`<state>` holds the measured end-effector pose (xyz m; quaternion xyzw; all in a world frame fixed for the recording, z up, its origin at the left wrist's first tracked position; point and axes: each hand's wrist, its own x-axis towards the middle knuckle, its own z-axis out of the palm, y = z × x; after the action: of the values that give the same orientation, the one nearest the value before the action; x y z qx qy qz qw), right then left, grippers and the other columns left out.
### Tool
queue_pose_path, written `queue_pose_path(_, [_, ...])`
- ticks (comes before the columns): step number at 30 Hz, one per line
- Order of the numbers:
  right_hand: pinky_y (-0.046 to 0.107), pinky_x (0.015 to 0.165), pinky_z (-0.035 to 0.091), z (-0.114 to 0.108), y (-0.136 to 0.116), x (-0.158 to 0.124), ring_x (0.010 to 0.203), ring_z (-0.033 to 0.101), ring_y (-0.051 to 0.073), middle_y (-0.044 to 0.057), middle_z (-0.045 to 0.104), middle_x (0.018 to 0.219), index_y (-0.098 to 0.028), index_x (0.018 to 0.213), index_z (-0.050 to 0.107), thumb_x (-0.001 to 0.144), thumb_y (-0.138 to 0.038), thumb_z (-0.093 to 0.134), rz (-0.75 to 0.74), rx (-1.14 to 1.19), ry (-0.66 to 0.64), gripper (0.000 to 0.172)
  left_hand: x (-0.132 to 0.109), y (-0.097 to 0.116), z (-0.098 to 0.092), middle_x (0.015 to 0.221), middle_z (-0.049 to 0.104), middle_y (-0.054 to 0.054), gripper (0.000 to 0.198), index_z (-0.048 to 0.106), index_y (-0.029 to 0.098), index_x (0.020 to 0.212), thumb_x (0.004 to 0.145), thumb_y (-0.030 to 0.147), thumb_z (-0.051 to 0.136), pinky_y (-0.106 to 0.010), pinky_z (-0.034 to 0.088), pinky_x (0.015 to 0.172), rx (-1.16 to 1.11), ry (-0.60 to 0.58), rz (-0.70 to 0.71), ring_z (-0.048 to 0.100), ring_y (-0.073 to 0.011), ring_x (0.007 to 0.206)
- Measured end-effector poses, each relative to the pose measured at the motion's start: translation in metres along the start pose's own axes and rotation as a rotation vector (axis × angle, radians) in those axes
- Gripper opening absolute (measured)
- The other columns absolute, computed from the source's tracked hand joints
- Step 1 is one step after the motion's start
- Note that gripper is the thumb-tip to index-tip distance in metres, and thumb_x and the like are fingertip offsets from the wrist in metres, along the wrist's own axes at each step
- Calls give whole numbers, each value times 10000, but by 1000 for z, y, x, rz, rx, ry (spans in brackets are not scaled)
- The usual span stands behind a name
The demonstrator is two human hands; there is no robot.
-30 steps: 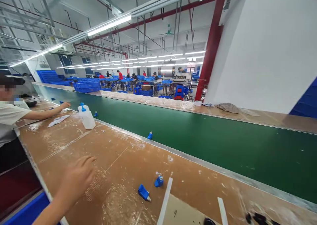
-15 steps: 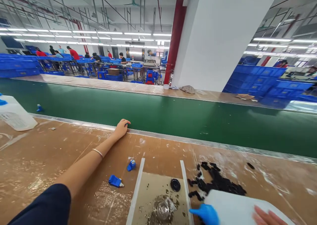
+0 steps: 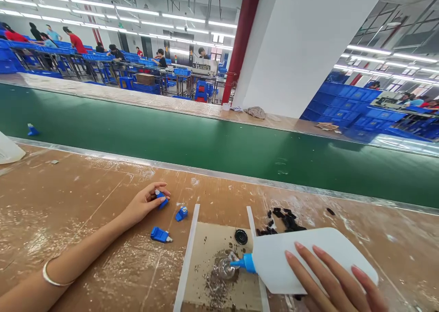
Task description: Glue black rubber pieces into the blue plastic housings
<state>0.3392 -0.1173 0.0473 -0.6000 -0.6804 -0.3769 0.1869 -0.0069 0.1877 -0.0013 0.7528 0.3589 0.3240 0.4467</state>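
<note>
My left hand (image 3: 149, 201) is closed around a small blue plastic part with a pale tip (image 3: 162, 199), just above the brown table. Two similar parts lie close by: a blue piece (image 3: 181, 213) and a second blue piece (image 3: 160, 234). With fingers spread over its side, my right hand (image 3: 338, 280) grips a white plastic bottle (image 3: 308, 252) tipped on its side. The bottle's blue nozzle (image 3: 244, 263) points left, its tip over a small clear round dish (image 3: 225, 268) on a wet tan board (image 3: 212, 239). A black round cap (image 3: 241, 236) sits on that board.
Small black pieces (image 3: 288, 220) are heaped behind the bottle, partly hidden by it. A green conveyor belt (image 3: 206, 142) crosses beyond the table, with another blue part (image 3: 32, 130) on it. A white container (image 3: 8, 149) stands at far left. People work in the background.
My left hand has come back from the belt's edge, bringing a blue part over the table. The bottle has moved left and forward under my right hand, its nozzle now over the dish.
</note>
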Motion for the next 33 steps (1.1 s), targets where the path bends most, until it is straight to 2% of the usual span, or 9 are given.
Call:
queue_pose_path(4, [347,1135,138,-10,-5,1,1146,514,157,-2,665,1183,-315,1397,406,967,-244,415,75,14,-21,436,-1,4,4,1031,686,-84,399,528,209,1119,779,392,627,-425,525,897,6,-30,-17,665,-228,956])
queue_pose_path(7, [416,1124,166,-18,-5,3,1132,532,189,2,649,1204,-326,1421,360,920,-139,451,106,-20,-45,542,-1,7,5,1040,679,-73,389,539,212,1116,779,384,626,-440,504,935,29,-47,-9,655,-224,973])
queue_pose_path(11, [477,1074,250,-21,-6,2,1083,574,240,25,663,1165,-337,1416,370,893,-115,480,157,-72,7,579,-2,7,4,1045,670,-63,389,530,218,1125,782,380,617,-435,503,935,66,-63,9,650,-218,974])
queue_pose_path(16, [497,1060,271,-14,-9,-10,1080,584,257,41,648,1194,-314,1389,427,882,-141,497,192,-75,49,541,-5,8,5,1066,657,-65,392,508,212,1158,807,370,579,-400,501,939,129,-88,32,637,-204,994])
queue_pose_path(21, [484,1059,277,-2,-11,-23,1018,609,265,83,670,1141,-224,1400,428,841,-140,472,124,-60,28,567,-7,12,4,1108,640,-55,413,504,231,1221,826,341,550,-396,464,970,235,-112,59,602,-204,1039])
queue_pose_path(25, [526,1013,328,8,-20,-33,1020,611,302,115,665,1113,-206,1381,448,800,-122,480,215,-20,59,588,-6,14,4,1089,644,-43,388,552,257,1195,818,345,561,-401,440,978,329,-118,91,572,-223,1059])
queue_pose_path(28, [552,998,363,8,-29,-38,1079,583,318,114,632,1158,-244,1336,486,792,-146,524,473,102,70,554,-5,13,4,1096,639,-44,387,558,258,1186,818,378,567,-398,438,975,365,-121,106,569,-232,1062])
queue_pose_path(31, [589,945,429,4,-28,-37,1044,594,351,122,638,1124,-240,1254,558,732,-339,685,1056,308,114,547,-5,13,4,1111,627,-55,450,517,245,1223,811,419,571,-388,442,961,380,-107,108,568,-232,1053])
queue_pose_path(33, [632,911,445,0,-18,-37,998,612,381,125,658,1066,-207,1234,574,577,-473,800,1457,466,242,744,-4,12,3,1099,620,-63,482,503,228,1220,798,451,571,-369,458,919,397,-62,99,566,-232,1031])
